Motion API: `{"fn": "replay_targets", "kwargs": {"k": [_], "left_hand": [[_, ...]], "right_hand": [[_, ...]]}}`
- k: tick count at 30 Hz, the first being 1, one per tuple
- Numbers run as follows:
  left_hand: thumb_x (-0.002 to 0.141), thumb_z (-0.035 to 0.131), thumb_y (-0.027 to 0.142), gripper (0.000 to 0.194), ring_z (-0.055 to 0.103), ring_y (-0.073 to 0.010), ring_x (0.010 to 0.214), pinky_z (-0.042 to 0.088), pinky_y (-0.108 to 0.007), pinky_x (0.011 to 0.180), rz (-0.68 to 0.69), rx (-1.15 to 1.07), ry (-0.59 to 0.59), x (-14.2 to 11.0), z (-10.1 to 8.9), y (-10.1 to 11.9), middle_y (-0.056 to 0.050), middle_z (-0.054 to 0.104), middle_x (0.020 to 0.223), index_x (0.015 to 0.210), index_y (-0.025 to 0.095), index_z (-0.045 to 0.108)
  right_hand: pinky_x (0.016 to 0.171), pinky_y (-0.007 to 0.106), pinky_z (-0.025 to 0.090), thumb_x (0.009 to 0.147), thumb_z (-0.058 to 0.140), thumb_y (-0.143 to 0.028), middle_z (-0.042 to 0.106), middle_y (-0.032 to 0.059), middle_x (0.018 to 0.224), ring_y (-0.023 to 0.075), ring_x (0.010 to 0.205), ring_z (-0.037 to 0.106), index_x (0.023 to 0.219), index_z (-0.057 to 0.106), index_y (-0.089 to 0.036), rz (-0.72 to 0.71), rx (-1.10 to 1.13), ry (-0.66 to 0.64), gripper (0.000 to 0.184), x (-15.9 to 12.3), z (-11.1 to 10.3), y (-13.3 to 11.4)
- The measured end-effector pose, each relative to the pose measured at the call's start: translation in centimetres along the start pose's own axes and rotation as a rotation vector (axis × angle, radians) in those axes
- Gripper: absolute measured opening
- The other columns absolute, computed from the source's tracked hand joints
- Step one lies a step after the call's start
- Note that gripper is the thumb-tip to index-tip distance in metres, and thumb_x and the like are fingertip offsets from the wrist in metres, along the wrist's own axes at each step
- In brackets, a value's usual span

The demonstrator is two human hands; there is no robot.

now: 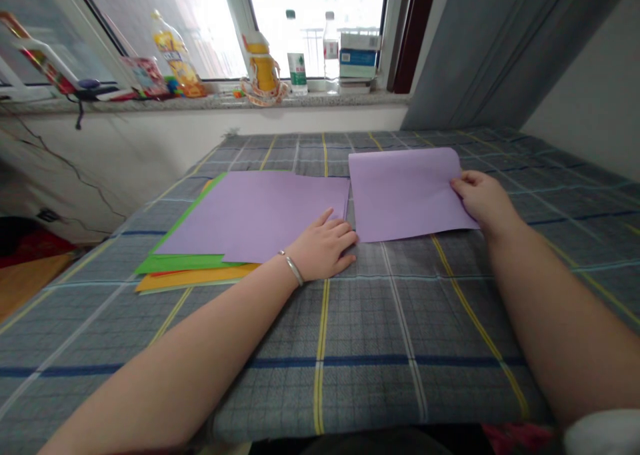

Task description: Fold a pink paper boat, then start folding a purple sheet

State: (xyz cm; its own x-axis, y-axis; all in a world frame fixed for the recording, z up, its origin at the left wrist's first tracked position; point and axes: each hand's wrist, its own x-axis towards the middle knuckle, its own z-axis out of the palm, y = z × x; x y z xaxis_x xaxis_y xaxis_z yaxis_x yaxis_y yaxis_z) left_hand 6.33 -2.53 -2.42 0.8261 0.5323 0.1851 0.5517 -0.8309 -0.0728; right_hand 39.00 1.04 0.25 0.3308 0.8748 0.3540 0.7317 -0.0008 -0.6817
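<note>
Closest in, a checked blue-grey cloth (400, 322) covers the surface under both forearms, with a metal bangle (293, 268) on the left wrist. The left hand (323, 245) lies open and flat, its fingers resting across the right edge of a stack of coloured paper (250, 218), with its heel on the cloth. That light, flat pressure pins the pile without creasing it. The stack sits just ahead and to the left of this hand, a lilac sheet on top of green and orange sheets that fan out slightly at the near edge. The right hand (485, 200) is curled and appears to pinch the right edge of a loose lilac sheet (407, 195), which lies flat ahead of it and just beside the stack. Holding the sheet at its edge keeps its face smooth. Farther off, beyond both hands, bottles and a small box (359, 55) stand on a stone windowsill (210, 102).
</note>
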Motion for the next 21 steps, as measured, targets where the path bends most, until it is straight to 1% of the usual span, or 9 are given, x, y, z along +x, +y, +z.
{"fn": "replay_targets", "kwargs": {"k": [3, 6, 9, 11, 14, 15, 17, 19, 21], "left_hand": [[0.092, 0.045, 0.039, 0.029, 0.054, -0.0232, 0.106, 0.017, -0.049, 0.114, -0.014, 0.12, 0.017, -0.2, -0.2, -0.6, -0.008, 0.061, 0.104, 0.106, 0.018, 0.06], [0.092, 0.043, 0.038, 0.03, 0.052, -0.0255, 0.104, 0.021, -0.05, 0.112, -0.076, 0.202, 0.019, -0.5, -0.1, -1.0, -0.009, 0.061, 0.102, 0.104, 0.017, 0.06], [0.092, 0.043, 0.033, 0.028, 0.052, -0.0267, 0.104, 0.027, -0.052, 0.108, -0.164, 0.224, 0.018, -0.7, 0.4, -1.2, -0.011, 0.061, 0.104, 0.106, 0.016, 0.059], [0.091, 0.043, 0.031, 0.027, 0.05, -0.0289, 0.107, 0.029, -0.055, 0.105, -0.229, 0.229, 0.023, -0.8, 0.6, -1.2, -0.012, 0.061, 0.105, 0.106, 0.016, 0.059], [0.091, 0.041, 0.034, 0.028, 0.049, -0.0324, 0.109, 0.032, -0.061, 0.098, -0.387, 0.241, 0.008, -1.2, 0.5, -1.4, -0.013, 0.06, 0.107, 0.106, 0.017, 0.059], [0.092, 0.041, 0.035, 0.029, 0.049, -0.0326, 0.108, 0.036, -0.06, 0.093, -0.445, 0.236, -0.012, -1.3, 0.5, -1.5, -0.014, 0.06, 0.108, 0.107, 0.017, 0.058], [0.092, 0.039, 0.038, 0.032, 0.051, -0.0325, 0.104, 0.045, -0.054, 0.082, -0.539, 0.217, -0.062, -1.5, 0.2, -1.8, -0.014, 0.059, 0.11, 0.109, 0.018, 0.057], [0.093, 0.037, 0.041, 0.035, 0.051, -0.0331, 0.103, 0.048, -0.047, 0.074, -0.598, 0.209, -0.092, -1.7, 0.0, -2.2, -0.016, 0.058, 0.111, 0.11, 0.017, 0.057], [0.093, 0.036, 0.042, 0.037, 0.051, -0.034, 0.104, 0.048, -0.045, 0.072, -0.632, 0.208, -0.105, -1.8, -0.2, -2.6, -0.017, 0.058, 0.112, 0.109, 0.016, 0.057]], "right_hand": [[0.052, 0.028, 0.034, 0.075, 0.055, -0.032, 0.054, -0.0004, 0.06, 0.0136, 0.053, 0.045, 0.07, 0.059, -0.019, 0.074, 0.038, -0.022, 0.014, -0.1, 0.2, -0.1], [0.053, 0.029, 0.036, 0.075, 0.056, -0.031, 0.057, 0.0011, 0.062, 0.0148, 0.053, 0.048, 0.074, 0.06, -0.02, 0.093, 0.133, -0.079, 0.012, -0.3, 0.5, -0.4], [0.05, 0.03, 0.035, 0.075, 0.057, -0.03, 0.058, 0.0013, 0.063, 0.015, 0.05, 0.047, 0.075, 0.061, -0.021, 0.148, 0.238, -0.133, 0.009, -0.5, 0.9, -0.5], [0.047, 0.029, 0.034, 0.075, 0.058, -0.029, 0.057, 0.0005, 0.062, 0.0142, 0.048, 0.045, 0.075, 0.061, -0.021, 0.147, 0.277, -0.16, 0.008, -0.6, 1.1, -0.6], [0.047, 0.029, 0.036, 0.075, 0.058, -0.029, 0.059, 0.0005, 0.063, 0.014, 0.049, 0.047, 0.076, 0.061, -0.021, 0.121, 0.295, -0.19, 0.008, -0.8, 1.2, -0.9], [0.048, 0.029, 0.038, 0.076, 0.057, -0.029, 0.06, 0.0008, 0.065, 0.0143, 0.05, 0.049, 0.077, 0.062, -0.021, 0.121, 0.292, -0.196, 0.009, -0.9, 1.2, -1.1], [0.051, 0.031, 0.041, 0.077, 0.057, -0.03, 0.062, 0.0016, 0.067, 0.0153, 0.052, 0.052, 0.078, 0.062, -0.021, 0.133, 0.273, -0.197, 0.01, -1.2, 1.2, -1.5], [0.052, 0.031, 0.042, 0.077, 0.057, -0.03, 0.063, 0.0022, 0.068, 0.016, 0.054, 0.054, 0.079, 0.063, -0.021, 0.144, 0.282, -0.205, 0.011, -1.4, 1.4, -1.9], [0.052, 0.03, 0.043, 0.077, 0.057, -0.029, 0.063, 0.002, 0.069, 0.0159, 0.054, 0.055, 0.08, 0.063, -0.021, 0.148, 0.349, -0.23, 0.01, -1.7, 1.6, -2.3]]}}
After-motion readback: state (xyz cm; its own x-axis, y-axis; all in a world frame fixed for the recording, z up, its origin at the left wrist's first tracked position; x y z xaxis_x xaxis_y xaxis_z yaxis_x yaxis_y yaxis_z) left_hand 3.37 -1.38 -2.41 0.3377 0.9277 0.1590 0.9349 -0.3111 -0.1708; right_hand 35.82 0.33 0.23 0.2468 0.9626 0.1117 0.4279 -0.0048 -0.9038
